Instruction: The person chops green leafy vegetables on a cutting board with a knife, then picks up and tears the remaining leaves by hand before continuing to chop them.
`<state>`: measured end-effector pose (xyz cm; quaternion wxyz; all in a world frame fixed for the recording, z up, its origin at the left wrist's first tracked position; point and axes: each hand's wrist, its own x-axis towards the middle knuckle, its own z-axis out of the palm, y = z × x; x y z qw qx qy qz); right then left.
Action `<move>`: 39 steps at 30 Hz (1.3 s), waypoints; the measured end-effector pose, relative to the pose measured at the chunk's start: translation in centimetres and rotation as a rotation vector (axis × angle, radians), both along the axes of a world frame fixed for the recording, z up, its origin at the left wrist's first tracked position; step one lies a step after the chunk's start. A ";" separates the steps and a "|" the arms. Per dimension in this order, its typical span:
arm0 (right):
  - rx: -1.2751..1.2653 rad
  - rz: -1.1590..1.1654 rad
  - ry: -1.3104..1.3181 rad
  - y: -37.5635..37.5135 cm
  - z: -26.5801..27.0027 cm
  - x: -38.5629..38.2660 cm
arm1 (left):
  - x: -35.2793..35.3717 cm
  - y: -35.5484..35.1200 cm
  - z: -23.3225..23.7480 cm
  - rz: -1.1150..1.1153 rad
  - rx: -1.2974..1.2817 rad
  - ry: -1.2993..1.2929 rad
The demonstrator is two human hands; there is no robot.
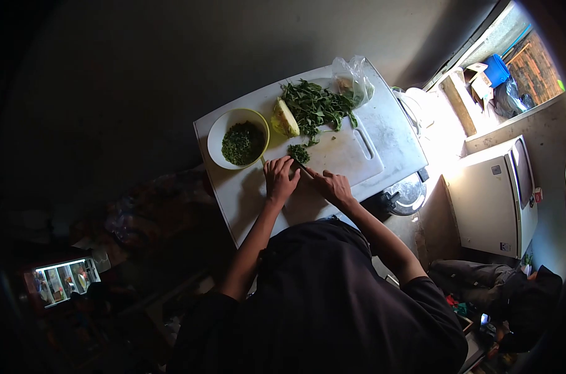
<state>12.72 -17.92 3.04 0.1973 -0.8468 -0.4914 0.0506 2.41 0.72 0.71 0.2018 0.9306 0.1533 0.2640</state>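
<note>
And here at centre, the right hand [334,187] wraps firmly round a knife [303,167], its blade beside a small chopped pile [299,153] on the white board [345,153]! The left hand [282,179], fingers bent, sits just beside that pile; whether it grips anything, I can't tell. Around them, a pale tabletop [396,149]: bowl [215,140] of chopped greens at left, pale wedge [285,118] and leafy stems [320,105] above, clear bag [361,81] at the top corner. Sunlight floods the upper right, blue bucket [496,70] outside, white appliance [485,196] below, another person [501,293] lower right, dim wall [233,43] upper left.
</note>
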 end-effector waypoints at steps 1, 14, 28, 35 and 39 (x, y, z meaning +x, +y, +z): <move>-0.008 0.002 -0.001 0.0 -0.1 -0.1 | -0.1 -0.1 0.1 0.003 0.000 -0.011; 0.044 -0.027 0.031 0.0 1.1 -0.8 | -1.0 -0.1 1.1 0.027 -0.042 -0.070; 0.241 -0.132 0.279 -1.0 2.0 -0.6 | -1.6 -1.5 1.1 0.020 -0.058 -0.059; 0.296 -0.225 0.322 -2.0 0.2 0.5 | -1.7 -2.6 1.5 0.083 -0.146 -0.073; 0.254 -0.222 0.270 -2.4 -0.4 1.2 | -1.8 -2.9 0.9 0.111 -0.199 -0.066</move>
